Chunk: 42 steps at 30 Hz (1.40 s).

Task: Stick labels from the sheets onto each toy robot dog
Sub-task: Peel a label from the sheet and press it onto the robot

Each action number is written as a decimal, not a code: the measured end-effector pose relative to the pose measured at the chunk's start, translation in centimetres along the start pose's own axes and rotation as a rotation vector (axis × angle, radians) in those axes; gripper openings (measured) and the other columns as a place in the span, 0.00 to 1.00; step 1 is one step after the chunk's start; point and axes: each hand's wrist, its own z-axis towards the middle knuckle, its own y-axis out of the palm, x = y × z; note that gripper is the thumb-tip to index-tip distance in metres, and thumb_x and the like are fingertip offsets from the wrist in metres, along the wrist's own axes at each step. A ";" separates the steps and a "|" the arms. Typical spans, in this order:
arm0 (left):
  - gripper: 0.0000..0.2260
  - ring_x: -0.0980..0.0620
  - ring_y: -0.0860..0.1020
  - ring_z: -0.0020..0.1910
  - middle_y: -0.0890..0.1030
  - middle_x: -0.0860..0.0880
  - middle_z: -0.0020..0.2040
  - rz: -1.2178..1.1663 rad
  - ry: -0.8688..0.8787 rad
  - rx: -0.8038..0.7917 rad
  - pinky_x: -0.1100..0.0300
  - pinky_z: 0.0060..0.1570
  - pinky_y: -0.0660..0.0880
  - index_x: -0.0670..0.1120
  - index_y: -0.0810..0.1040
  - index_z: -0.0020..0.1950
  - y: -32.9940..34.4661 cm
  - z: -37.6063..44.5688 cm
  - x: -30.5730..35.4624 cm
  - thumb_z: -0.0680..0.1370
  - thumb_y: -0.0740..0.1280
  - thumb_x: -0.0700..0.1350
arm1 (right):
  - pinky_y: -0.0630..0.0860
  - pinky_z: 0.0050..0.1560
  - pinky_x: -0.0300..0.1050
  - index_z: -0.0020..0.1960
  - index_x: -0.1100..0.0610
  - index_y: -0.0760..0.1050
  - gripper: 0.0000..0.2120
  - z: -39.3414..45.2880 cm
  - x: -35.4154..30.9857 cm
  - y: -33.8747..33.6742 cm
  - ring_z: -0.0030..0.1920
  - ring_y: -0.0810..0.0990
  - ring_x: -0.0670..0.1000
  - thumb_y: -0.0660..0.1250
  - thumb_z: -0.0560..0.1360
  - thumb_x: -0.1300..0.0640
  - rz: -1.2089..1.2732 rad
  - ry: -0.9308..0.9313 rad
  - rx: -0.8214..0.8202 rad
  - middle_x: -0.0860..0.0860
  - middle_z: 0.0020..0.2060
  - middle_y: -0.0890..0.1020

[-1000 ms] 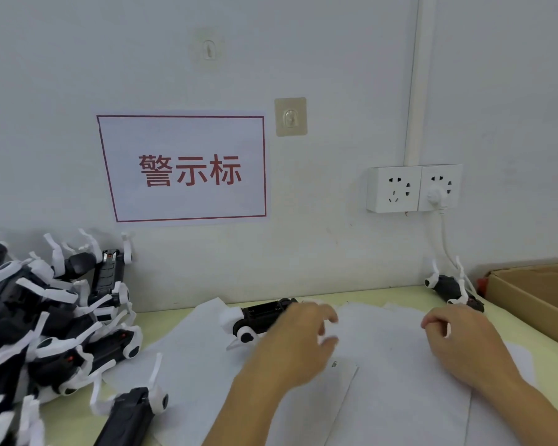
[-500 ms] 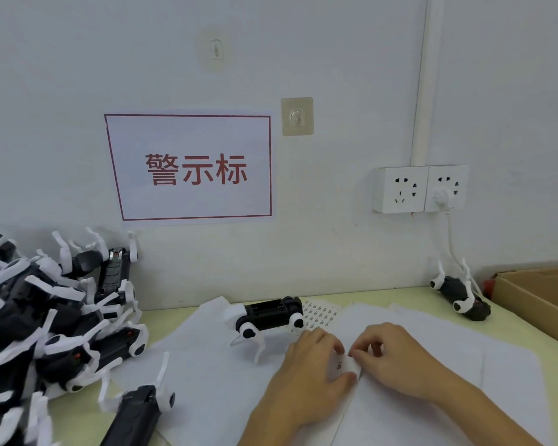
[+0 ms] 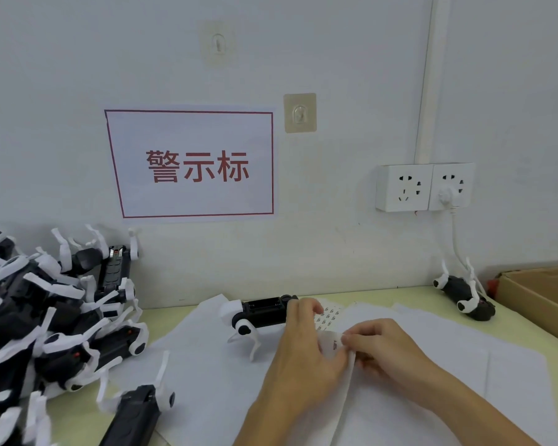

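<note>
A black and white toy robot dog (image 3: 258, 315) stands on white paper sheets (image 3: 207, 365) in the middle of the table. Just right of it, my left hand (image 3: 298, 355) holds up the edge of a label sheet (image 3: 331, 344). My right hand (image 3: 380, 346) pinches at a small label on that lifted edge. A sheet with rows of small printed labels (image 3: 331, 317) lies behind my hands. Another toy dog (image 3: 464, 294) lies on its back at the far right.
A heap of several toy dogs (image 3: 45, 317) fills the left of the table, with one more dog (image 3: 136, 413) at the front edge. An open cardboard box (image 3: 541, 294) sits at the right. A wall socket (image 3: 424, 186) with a plugged cable hangs above.
My right hand came in from the right to meet my left hand. Both now hold the label sheet's edge, lifted off the table. The standing dog came free of my left hand.
</note>
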 end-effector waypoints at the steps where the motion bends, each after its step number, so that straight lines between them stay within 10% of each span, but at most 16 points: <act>1: 0.14 0.58 0.72 0.41 0.71 0.58 0.49 -0.025 -0.036 -0.004 0.68 0.39 0.69 0.56 0.67 0.52 0.0 0.0 0.1 0.74 0.70 0.54 | 0.67 0.29 0.38 0.32 0.58 0.81 0.14 0.0 0.1 0.3 0.29 0.72 0.48 0.68 0.76 0.63 0.068 0.012 -0.011 0.53 0.29 0.76; 12: 0.03 0.63 0.78 0.36 0.82 0.51 0.39 -0.069 -0.318 0.036 0.70 0.36 0.73 0.47 0.81 0.43 1.3 0.5 -0.1 0.74 0.68 0.44 | 0.74 0.38 0.43 0.37 0.63 0.84 0.11 0.3 1.4 1.1 0.34 0.78 0.51 0.70 0.77 0.63 0.172 0.001 0.089 0.58 0.33 0.83; 23: 0.08 0.61 0.73 0.27 0.77 0.54 0.28 -0.216 -0.329 0.112 0.69 0.29 0.68 0.46 0.76 0.34 2.1 -0.4 0.4 0.71 0.67 0.47 | 0.76 0.39 0.42 0.39 0.60 0.85 0.10 -0.3 1.3 1.5 0.32 0.79 0.50 0.69 0.78 0.64 0.074 -0.032 0.146 0.59 0.36 0.86; 42: 0.10 0.60 0.75 0.34 0.78 0.54 0.35 -0.216 -0.306 0.078 0.69 0.33 0.69 0.47 0.76 0.38 1.7 -0.8 0.7 0.67 0.63 0.53 | 0.76 0.37 0.43 0.38 0.63 0.84 0.12 -0.6 1.2 1.5 0.30 0.78 0.51 0.67 0.78 0.65 0.122 -0.027 0.133 0.59 0.33 0.84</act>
